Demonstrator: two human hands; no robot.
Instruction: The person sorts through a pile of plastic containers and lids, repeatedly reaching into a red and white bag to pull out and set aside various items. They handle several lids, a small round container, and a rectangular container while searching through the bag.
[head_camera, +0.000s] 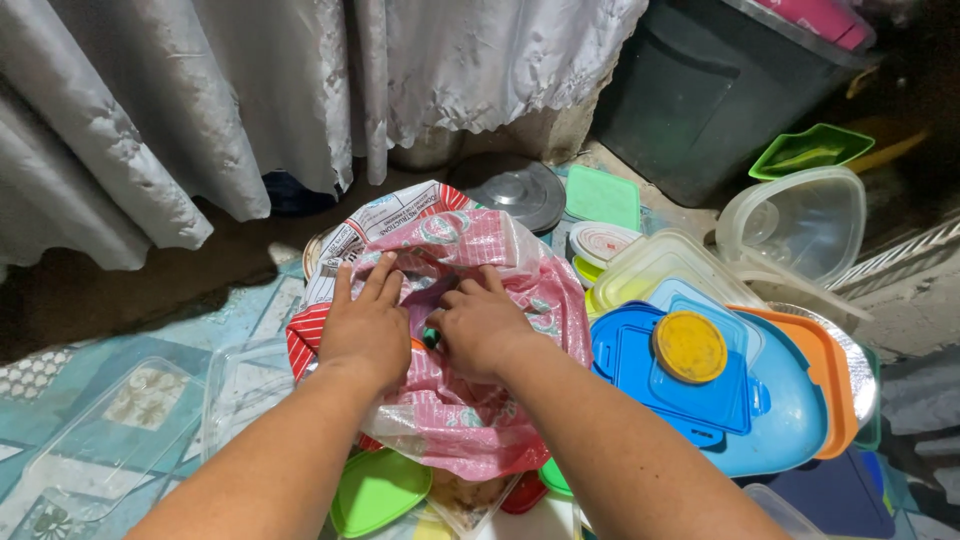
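Observation:
A pink and red printed plastic bag lies on a heap of plastic lids in the middle of the view. My left hand rests on top of the bag with its fingers spread and tips pressed into the crumpled opening. My right hand sits beside it, fingers curled down into the same fold of the bag. A small green thing shows between the two hands; what it is I cannot tell. What lies inside the bag is hidden.
Blue lids with a yellow round lid and an orange lid are stacked to the right. Clear containers, green lids, a metal lid and a dark bin stand behind. Clear lids lie left, under a grey curtain.

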